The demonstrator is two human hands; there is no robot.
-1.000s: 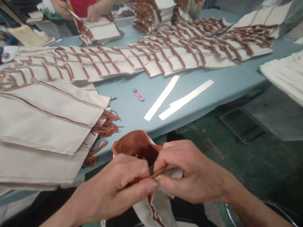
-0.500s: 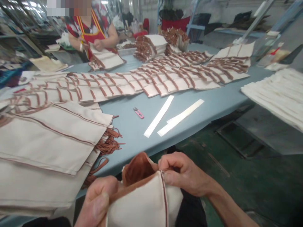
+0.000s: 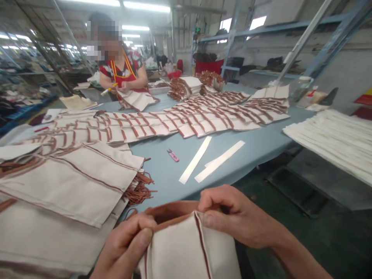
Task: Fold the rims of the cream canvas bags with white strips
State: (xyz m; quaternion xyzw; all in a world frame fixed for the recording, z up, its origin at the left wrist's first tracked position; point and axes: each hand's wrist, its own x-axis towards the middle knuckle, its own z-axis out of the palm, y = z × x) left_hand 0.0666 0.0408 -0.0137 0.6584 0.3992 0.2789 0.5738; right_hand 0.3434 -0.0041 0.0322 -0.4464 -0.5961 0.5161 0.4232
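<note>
A cream fabric bag (image 3: 177,248) with brown lining and a dark brown seam strip is held upright by its top edge, close to my body. My left hand (image 3: 128,242) pinches the rim at its left corner, thumb outside. At the right of the seam, my right hand (image 3: 232,217) grips the same rim, fingers curled over the edge and thumb on the outer face. Between the hands the mouth stands parted, showing the brown inside. Beyond the bag, pink thread snips (image 3: 173,155) and white strips (image 3: 195,161) lie on the blue-covered table (image 3: 157,166).
Stacked cream panels (image 3: 87,178) with brown cords (image 3: 142,190) lie at the left. A long row of overlapping cream and brown pieces (image 3: 162,124) crosses the table. Across it, a person in a red apron (image 3: 128,73) handles similar pieces. White fabric (image 3: 334,135) is piled at the right.
The view has tilted upward. My left hand has moved up and right along the rim, and the bag's mouth looks flatter and wider. My right hand keeps its grip by the seam.
</note>
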